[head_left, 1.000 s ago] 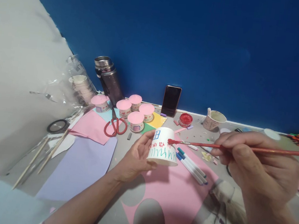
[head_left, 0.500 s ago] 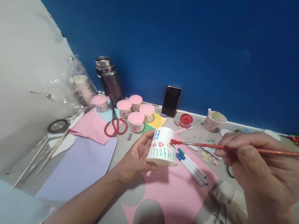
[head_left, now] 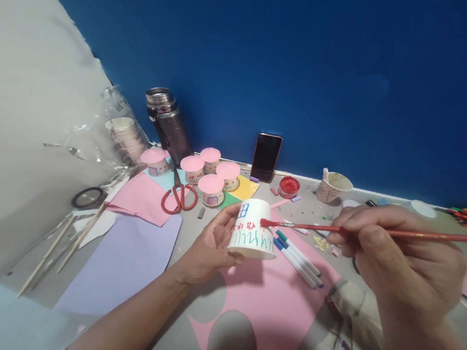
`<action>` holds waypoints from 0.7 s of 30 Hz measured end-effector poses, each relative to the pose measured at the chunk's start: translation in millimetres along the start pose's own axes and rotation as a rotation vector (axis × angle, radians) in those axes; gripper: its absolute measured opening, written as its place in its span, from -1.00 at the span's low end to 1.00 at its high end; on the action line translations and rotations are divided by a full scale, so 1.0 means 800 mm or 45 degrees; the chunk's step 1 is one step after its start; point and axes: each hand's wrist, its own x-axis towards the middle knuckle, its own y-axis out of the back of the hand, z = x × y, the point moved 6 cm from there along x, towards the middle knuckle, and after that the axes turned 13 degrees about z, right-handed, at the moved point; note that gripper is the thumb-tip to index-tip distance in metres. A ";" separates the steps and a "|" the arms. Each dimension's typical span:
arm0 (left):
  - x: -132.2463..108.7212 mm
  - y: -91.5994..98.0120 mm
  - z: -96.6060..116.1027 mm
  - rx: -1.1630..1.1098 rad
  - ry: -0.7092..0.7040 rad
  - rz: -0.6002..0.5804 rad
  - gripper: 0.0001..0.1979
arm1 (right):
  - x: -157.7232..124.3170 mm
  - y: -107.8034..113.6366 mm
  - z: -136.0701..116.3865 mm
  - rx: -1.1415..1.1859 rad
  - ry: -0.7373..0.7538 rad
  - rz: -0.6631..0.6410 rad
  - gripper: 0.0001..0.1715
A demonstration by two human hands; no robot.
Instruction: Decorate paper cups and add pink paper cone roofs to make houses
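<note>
My left hand [head_left: 214,240] grips a white paper cup [head_left: 253,244] turned upside down, tilted slightly above the table. On its side are a blue window drawing, green strokes and small red marks. My right hand [head_left: 404,254] is closed around a red paintbrush [head_left: 369,231], held level. The brush's red-loaded bristles are at the cup's side, just right of the red marks. Behind the cup stands an open jar of red paint [head_left: 289,187]. Several markers [head_left: 299,262] lie on pink paper [head_left: 280,324] with round holes cut in it.
Several small cups topped with pink discs [head_left: 211,184] stand beyond my left hand, near red-handled scissors [head_left: 180,197]. A steel flask [head_left: 169,126], a phone [head_left: 266,157] and a patterned cup [head_left: 334,187] line the blue wall. Purple paper [head_left: 124,264], sticks [head_left: 46,255] and tape [head_left: 88,197] lie left.
My right hand and the paintbrush have moved a little left, bringing the bristles further across the cup's side. My left hand still holds the cup in nearly the same place.
</note>
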 end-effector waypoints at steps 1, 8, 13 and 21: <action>0.000 0.000 0.000 0.001 -0.001 0.001 -0.07 | 0.000 0.000 0.000 -0.002 -0.002 0.002 -0.86; 0.001 0.000 0.002 -0.045 0.001 -0.029 -0.10 | 0.004 0.002 -0.005 -0.010 0.058 0.064 -0.87; 0.001 -0.001 0.002 -0.014 -0.012 -0.030 -0.10 | 0.001 0.002 -0.004 -0.023 0.032 0.045 -0.87; 0.002 -0.001 -0.001 -0.013 -0.026 -0.061 -0.09 | 0.000 0.000 -0.005 -0.033 0.010 0.051 -0.86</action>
